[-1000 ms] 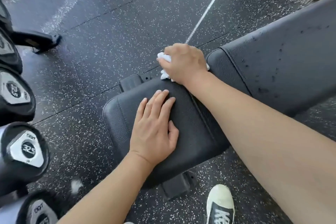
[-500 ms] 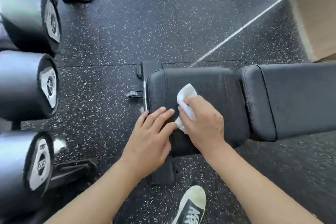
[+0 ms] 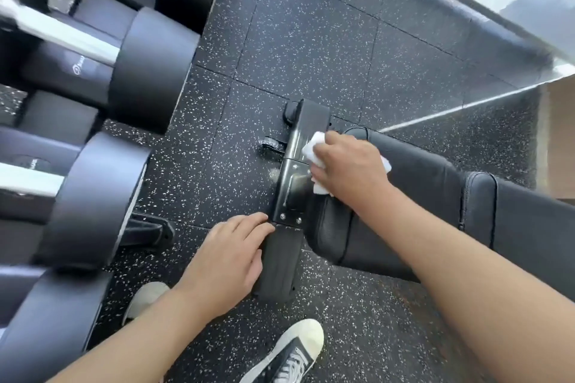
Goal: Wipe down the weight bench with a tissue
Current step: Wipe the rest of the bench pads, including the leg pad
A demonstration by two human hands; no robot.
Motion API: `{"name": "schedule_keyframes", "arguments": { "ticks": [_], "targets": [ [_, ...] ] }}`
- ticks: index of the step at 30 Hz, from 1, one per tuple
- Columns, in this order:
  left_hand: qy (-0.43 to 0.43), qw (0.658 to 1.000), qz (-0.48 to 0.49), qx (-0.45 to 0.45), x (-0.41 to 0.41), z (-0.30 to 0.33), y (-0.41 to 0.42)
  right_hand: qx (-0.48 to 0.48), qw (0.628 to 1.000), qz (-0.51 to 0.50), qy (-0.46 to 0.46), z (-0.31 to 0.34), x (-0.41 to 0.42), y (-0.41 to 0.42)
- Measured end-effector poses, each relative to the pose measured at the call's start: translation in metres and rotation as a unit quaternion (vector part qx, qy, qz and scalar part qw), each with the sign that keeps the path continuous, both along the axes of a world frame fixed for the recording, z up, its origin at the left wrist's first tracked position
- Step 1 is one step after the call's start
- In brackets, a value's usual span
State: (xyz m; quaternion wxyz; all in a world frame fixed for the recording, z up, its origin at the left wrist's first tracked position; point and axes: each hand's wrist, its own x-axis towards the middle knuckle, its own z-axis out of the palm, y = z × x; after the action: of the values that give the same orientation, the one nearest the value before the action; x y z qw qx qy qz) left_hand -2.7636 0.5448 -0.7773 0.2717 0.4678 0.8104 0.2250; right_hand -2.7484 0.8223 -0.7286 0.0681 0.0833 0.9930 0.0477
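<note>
The speckled black rubber floor [image 3: 311, 50] fills most of the view, and the bench [image 3: 529, 227] serves as the landmark, its black padded top running in from the right edge to a metal end frame [image 3: 298, 171] near the middle. Left of the bench, a row of large dark dumbbells [image 3: 130, 71] with chrome handles lies on a rack, blurred, close to the end frame but apart from it. Beyond the bench at the far right stands a pale wooden box [image 3: 557, 140], and a white line crosses the floor toward it. Below the bench, two sneakers stand on the floor: a dark one with a white toe [image 3: 295, 351] and a pale toe cap [image 3: 146, 298] partly hidden behind the left forearm.

The right hand [image 3: 348, 168] sits at the end of the bench where padding meets frame, fingers curled round a crumpled white tissue [image 3: 312, 146] and pressing it onto the metal; the tissue peeks out on either side of the hand. The left hand [image 3: 227, 261] lies lower on the frame's black foot bar [image 3: 280, 261], fingers straight and close together, palm flat against its side, holding nothing
</note>
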Motion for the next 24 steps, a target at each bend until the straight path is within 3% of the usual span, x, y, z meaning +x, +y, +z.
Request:
{"name": "schedule_keyframes", "arguments": {
  "ticks": [2, 4, 8, 10, 13, 17, 20, 22, 24],
  "targets": [
    [-0.006, 1.0, 0.014, -0.001, -0.003, 0.004, -0.002, 0.047, 0.994, -0.059, -0.08, 0.003, -0.038, 0.014],
    [-0.005, 1.0, 0.023, 0.002, -0.009, 0.007, -0.002, 0.082, 0.981, -0.054, -0.169, 0.002, -0.061, 0.01],
    [0.006, 0.999, 0.031, -0.002, -0.025, 0.013, -0.001, 0.023, 0.942, 0.067, -0.329, -0.003, -0.026, -0.051],
    [0.005, 0.999, 0.036, 0.004, -0.031, 0.017, 0.001, -0.018, 0.923, 0.143, -0.358, 0.001, 0.022, -0.074],
    [0.004, 0.999, 0.028, 0.019, -0.029, 0.022, 0.008, -0.062, 0.951, 0.214, -0.216, 0.012, 0.072, -0.055],
    [0.003, 0.999, 0.013, 0.031, -0.018, 0.026, 0.029, -0.073, 0.984, 0.162, 0.008, 0.015, 0.077, 0.002],
    [0.017, 0.999, -0.004, 0.046, -0.012, 0.028, 0.05, -0.022, 0.994, -0.014, 0.103, 0.008, 0.068, 0.052],
    [0.033, 0.997, -0.022, 0.062, -0.009, 0.03, 0.066, -0.042, 0.972, -0.201, 0.115, 0.004, 0.074, 0.084],
    [0.056, 0.994, -0.051, 0.079, -0.007, 0.032, 0.085, -0.059, 0.937, -0.322, 0.123, -0.002, 0.093, 0.1]
  ]
}}
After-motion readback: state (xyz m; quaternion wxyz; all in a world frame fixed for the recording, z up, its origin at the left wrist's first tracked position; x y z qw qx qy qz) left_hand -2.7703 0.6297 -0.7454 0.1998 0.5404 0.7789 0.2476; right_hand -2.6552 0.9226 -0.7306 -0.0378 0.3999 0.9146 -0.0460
